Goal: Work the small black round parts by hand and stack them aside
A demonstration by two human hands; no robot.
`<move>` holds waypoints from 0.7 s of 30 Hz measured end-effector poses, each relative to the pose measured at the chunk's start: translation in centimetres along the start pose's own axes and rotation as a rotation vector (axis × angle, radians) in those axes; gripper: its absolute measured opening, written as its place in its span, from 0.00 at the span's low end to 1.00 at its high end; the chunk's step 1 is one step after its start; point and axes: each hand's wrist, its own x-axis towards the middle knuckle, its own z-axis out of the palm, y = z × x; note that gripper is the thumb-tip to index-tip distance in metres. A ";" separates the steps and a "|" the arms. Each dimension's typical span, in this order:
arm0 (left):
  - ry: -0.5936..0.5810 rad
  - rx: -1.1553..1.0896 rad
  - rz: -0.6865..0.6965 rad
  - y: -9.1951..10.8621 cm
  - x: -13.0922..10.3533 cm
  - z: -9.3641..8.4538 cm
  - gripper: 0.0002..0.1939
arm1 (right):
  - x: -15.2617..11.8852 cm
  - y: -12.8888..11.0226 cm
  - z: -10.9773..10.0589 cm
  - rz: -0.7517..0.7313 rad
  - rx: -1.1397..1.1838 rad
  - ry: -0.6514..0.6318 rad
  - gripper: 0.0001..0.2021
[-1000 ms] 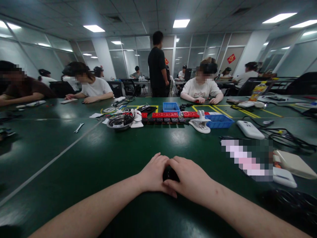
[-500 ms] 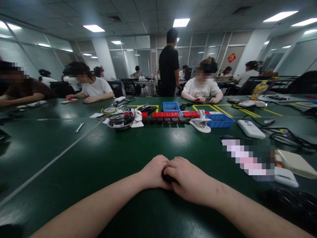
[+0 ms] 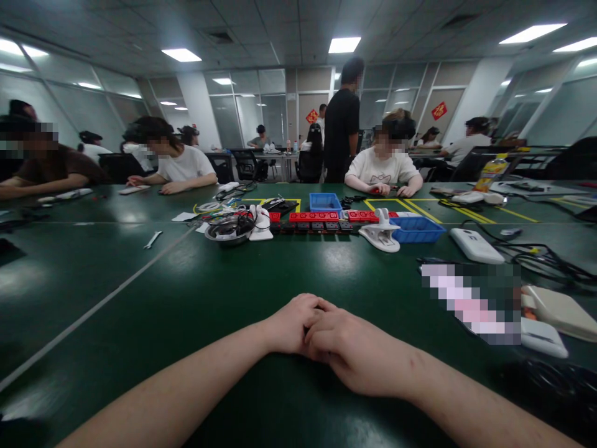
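Just above the near part of the green tabletop, my left hand and my right hand are pressed together. My left fingers are closed and partly covered by the right hand. Curled over them, the fingers of my right hand are closed too. Only a dark sliver shows between the hands; whatever they hold is nearly all hidden, and its kind cannot be told.
Red-and-black socket strips lie ahead, between white clip stands and near blue bins. A metal bowl of cables is left of them, a wrench further left. White devices and black cables lie right. Co-workers sit opposite.
The right hand's fingers have shifted over the left hand, covering the small black rounded object that showed between them. The standing person in black has moved right; the view has shifted slightly.
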 end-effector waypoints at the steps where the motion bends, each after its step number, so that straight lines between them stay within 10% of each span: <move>1: 0.000 0.013 -0.007 0.1 0.0 0.0 0.27 | -0.1 -0.2 -0.2 -0.003 -0.006 0.033 0.10; 21: 0.126 0.099 -0.124 0.3 -0.1 0.9 0.25 | 0.5 0.5 0.9 0.440 -0.216 0.133 0.11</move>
